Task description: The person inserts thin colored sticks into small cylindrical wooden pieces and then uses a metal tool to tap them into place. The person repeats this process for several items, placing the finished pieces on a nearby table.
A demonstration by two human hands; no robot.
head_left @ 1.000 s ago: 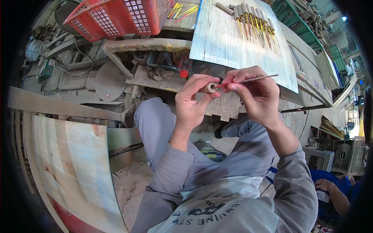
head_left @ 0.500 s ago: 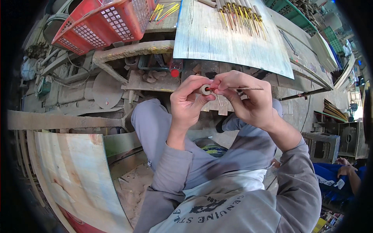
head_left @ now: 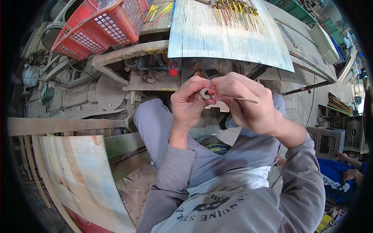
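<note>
My left hand (head_left: 186, 103) is closed round a short pale tube (head_left: 204, 93), its round open end turned up between thumb and fingers. Close against it is my right hand (head_left: 252, 103), closed with a thin brown stick (head_left: 248, 100) jutting out to the right from its fingers. Its fingertips pinch at the mouth of the tube, where a bit of red shows; what that red part is I cannot make out. Beyond my hands, on a pale board (head_left: 229, 46), lie several similar pale tubes (head_left: 254, 11) with thin yellow and red strands sticking out.
A red plastic basket (head_left: 99, 33) stands at the far left, beside a bundle of yellow and red strands (head_left: 161, 11). A bottle with a red cap (head_left: 173, 72) sits under the bench. Another board (head_left: 79, 167) leans at near left. A person in blue (head_left: 336, 173) is at right.
The right hand has tilted over the tube, and the stick's outer end has swung lower. A thin pale strand that hung below the fingers no longer shows. The left hand keeps its hold.
</note>
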